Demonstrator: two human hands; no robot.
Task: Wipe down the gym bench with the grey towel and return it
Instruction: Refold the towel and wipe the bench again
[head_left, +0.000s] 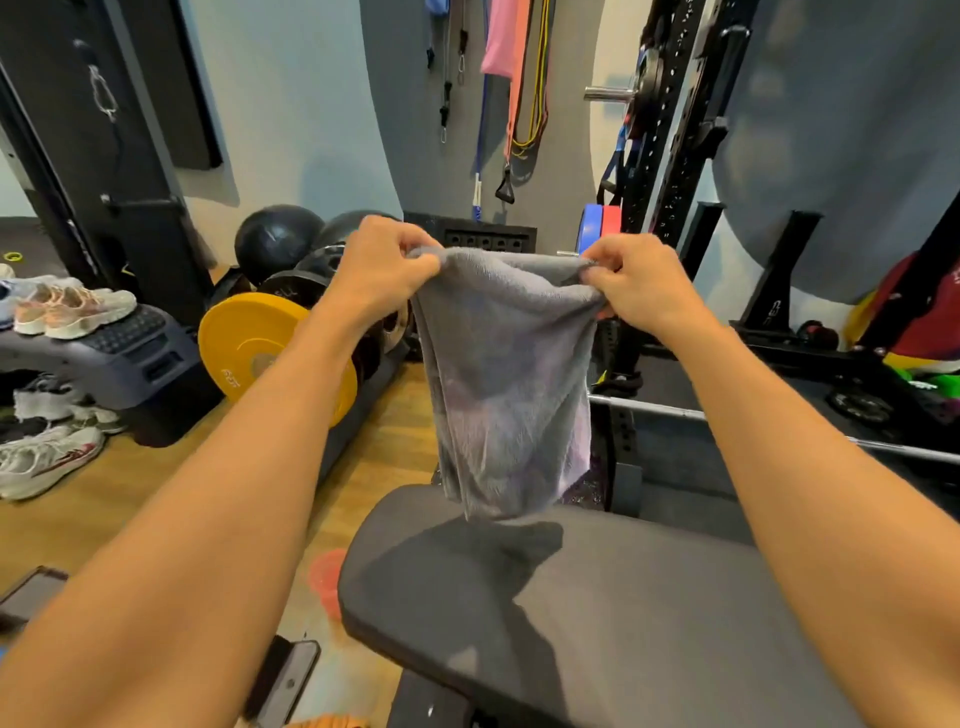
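The grey towel (506, 374) hangs in the air in front of me, stretched between both hands along its top edge. My left hand (387, 267) pinches the top left corner and my right hand (636, 280) pinches the top right corner. The towel's lower end dangles just above the far end of the gym bench (597, 597), a black padded bench that fills the lower middle of the view. The towel throws a dark shadow on the pad.
A yellow weight plate (260, 353) and black balls (275, 244) stand at the left on the wooden floor. Shoes (72, 306) lie on and around a step platform. A black rack (670, 130) with a steel bar stands to the right. Resistance bands hang on the far wall. A phone (283, 680) lies on the floor.
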